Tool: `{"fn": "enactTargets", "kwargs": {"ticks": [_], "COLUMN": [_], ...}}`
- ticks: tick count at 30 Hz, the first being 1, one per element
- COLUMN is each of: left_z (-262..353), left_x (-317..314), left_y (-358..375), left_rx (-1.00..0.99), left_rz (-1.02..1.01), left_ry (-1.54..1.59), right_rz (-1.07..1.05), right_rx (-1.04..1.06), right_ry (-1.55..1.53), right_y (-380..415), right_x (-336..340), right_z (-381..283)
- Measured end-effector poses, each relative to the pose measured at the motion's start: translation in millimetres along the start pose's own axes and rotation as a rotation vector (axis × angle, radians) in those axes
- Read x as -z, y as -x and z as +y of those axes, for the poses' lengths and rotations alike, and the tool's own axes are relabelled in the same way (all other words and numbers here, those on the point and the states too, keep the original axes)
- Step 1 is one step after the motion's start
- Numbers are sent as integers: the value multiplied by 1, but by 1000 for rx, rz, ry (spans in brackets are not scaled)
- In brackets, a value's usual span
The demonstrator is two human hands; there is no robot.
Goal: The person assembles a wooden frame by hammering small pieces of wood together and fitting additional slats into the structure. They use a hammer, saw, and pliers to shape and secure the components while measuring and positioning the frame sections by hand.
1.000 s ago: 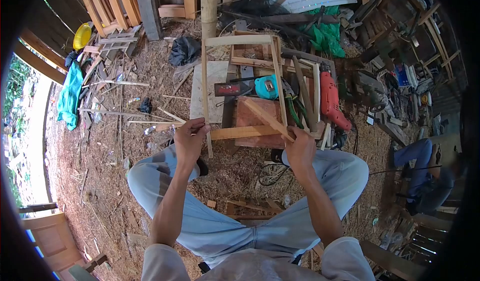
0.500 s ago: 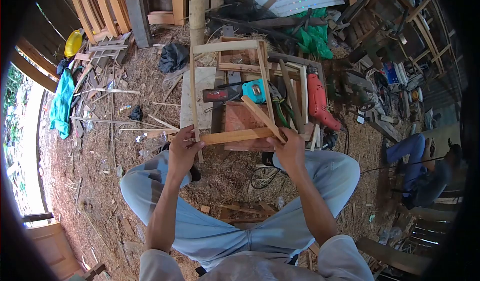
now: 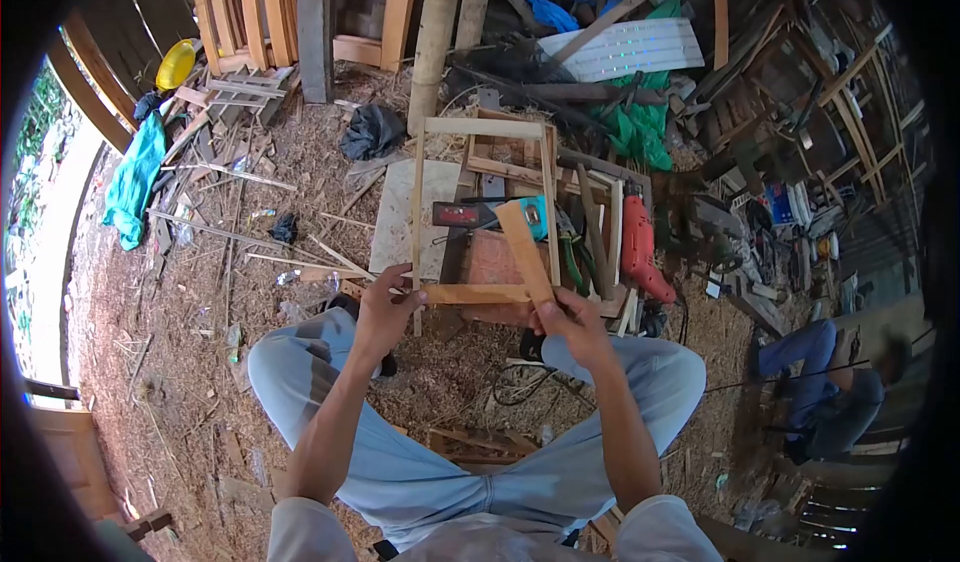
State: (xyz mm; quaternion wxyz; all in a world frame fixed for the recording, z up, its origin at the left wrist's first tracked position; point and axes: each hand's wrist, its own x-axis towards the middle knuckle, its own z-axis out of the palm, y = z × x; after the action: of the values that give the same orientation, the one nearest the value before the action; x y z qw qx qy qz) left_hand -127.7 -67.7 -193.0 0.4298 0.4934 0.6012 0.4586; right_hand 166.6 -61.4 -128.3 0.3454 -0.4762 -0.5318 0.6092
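Note:
A slim rectangular wooden frame [image 3: 485,129] stands between my knees, its near rail [image 3: 472,294] running between my two hands. My left hand [image 3: 388,314] has its fingers closed around the near left corner of the frame. My right hand [image 3: 574,326] pinches a short flat wood strip [image 3: 522,247] at the near right corner, and the strip slants up and left. Behind the frame lie a turquoise tape measure [image 3: 538,218], partly covered by the strip, a dark tool with a red panel [image 3: 457,214], and green-handled pliers [image 3: 572,262].
A red power drill [image 3: 640,247] lies right of the frame, its cord trailing down. A pale board [image 3: 400,217] lies to the left. Wood shavings and thin sticks [image 3: 300,262] cover the ground. Another person [image 3: 835,392] sits at the far right.
The strip in my right hand has swung more upright and now hides part of the tape measure. The view has shifted, so the surroundings sit lower and mostly further right.

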Motion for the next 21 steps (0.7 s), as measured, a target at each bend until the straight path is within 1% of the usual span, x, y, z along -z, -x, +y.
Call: {"fn": "enactTargets", "kwargs": {"ticks": [2,3,6,9,11,14,15,17,18,20,21], "left_z": [-2,2,5,-1,3,22,19,6,2,-6,3], "left_x": [1,1,1,2,1,2,1,4,5,3,2], "left_y": [-1,-2,1,-2,-1,4,3,-1,-2,-2,0], "left_rx": [53,46,105,114,175,135,135,47,49,54,56], "left_rz": [-7,0,18,-8,-49,-44,-47,-41,-41,-42,-44], "left_ry": [-43,-35,-40,-107,61,111,111,-115,-117,-91,-92], "right_rz": [-65,-111,-89,-136,-138,-143,-155,-176,-197,-194,-192], "right_rx": [-29,28,67,52,75,100,100,96,93,83,75], "right_ry": [-201,-220,-119,-173,-152,-107,-87,-127,-164,-145,-123], "right_y": [1,0,1,2,1,0,0,1,1,1,1], "right_x": [-5,-4,-4,0,0,4,4,4,4,6,7], "right_z": [-8,-7,-10,-3,4,13,14,13,12,12,12]}}
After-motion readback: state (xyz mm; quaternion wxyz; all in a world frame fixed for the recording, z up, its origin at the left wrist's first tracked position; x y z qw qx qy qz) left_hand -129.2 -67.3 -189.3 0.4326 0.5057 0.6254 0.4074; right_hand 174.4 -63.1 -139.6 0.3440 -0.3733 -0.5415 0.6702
